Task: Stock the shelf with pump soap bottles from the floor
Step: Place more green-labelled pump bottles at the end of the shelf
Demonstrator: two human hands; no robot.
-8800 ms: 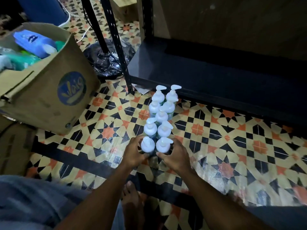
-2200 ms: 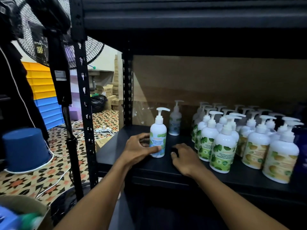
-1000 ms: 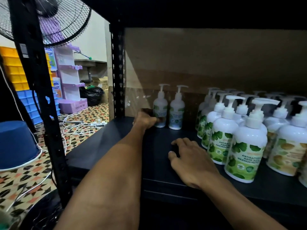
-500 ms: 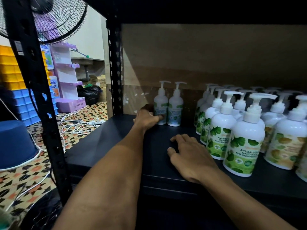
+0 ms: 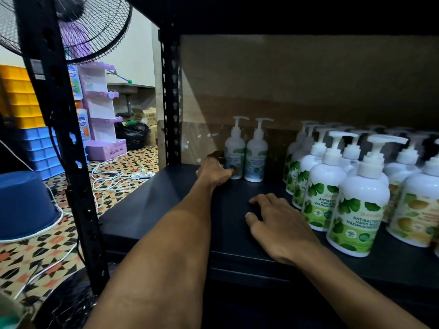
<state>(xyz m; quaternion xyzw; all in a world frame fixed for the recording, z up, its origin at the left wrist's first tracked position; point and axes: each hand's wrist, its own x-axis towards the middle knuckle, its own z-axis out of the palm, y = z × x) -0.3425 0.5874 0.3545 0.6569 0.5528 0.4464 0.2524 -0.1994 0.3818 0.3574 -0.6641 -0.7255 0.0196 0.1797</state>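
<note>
Left hand (image 5: 215,170), centre of frame, reaching deep. Fingers curled round the lower body of a pump soap bottle (image 5: 235,151), thumb side toward the camera. The grip sits low, near the base.

Right hand (image 5: 278,225), lower centre. Palm down on the shelf (image 5: 166,200), fingers spread and relaxed, holding nothing. Looks like a brace for the reach.

The held bottle stands upright at the back of the shelf, against the brown rear panel. It touches or all but touches a second bottle (image 5: 256,157) on its right, both spouts pointing right.

Right of frame: packed rows of green-leaf bottles (image 5: 358,210), with yellow-label bottles (image 5: 418,214) beyond them. An open strip of shelf separates them from the back pair.

Handling, judged: rigid plastic, smooth and probably slick, with moderate weight if full. The tall pump neck makes it top-heavy, so a nudge up high could tip it into its neighbour. Best held round the body, below the shoulder. The pump head is a poor handle.

Left of frame: fan (image 5: 71,27), blue bucket (image 5: 23,205), cables (image 5: 114,176) on the patterned floor.
</note>
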